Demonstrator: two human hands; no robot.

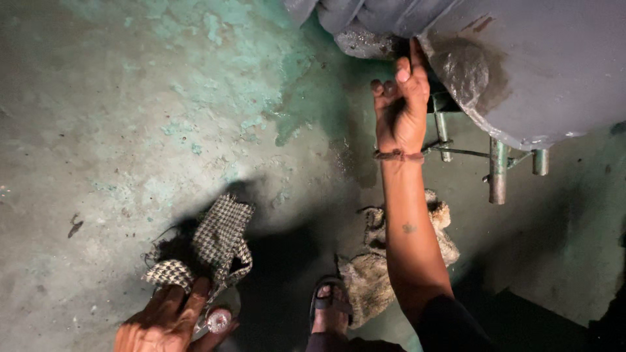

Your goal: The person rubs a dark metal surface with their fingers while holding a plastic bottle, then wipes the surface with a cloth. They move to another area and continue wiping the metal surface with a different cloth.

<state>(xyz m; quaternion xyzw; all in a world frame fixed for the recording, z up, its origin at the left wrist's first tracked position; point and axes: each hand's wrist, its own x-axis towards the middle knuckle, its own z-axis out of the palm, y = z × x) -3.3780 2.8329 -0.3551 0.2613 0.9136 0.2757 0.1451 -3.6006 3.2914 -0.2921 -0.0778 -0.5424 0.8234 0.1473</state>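
At the frame's bottom edge, the left hand (pixel 171 319), partly cut off, grips a houndstooth cloth (pixel 215 248) low over the concrete floor (pixel 117 130); the right hand (pixel 401 104) clenches something dark, hard to identify, beside plastic sheeting (pixel 535 65).

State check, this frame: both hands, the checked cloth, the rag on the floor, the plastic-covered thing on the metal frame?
left hand: closed on the checked cloth and a small round object
checked cloth: bunched, held just above the floor, dark fibres showing at its left
right hand: raised, fingers curled around a dark tuft
rag: crumpled, lying on the floor behind the forearm
plastic sheet: draped over a bulky load
metal frame: standing, painted green
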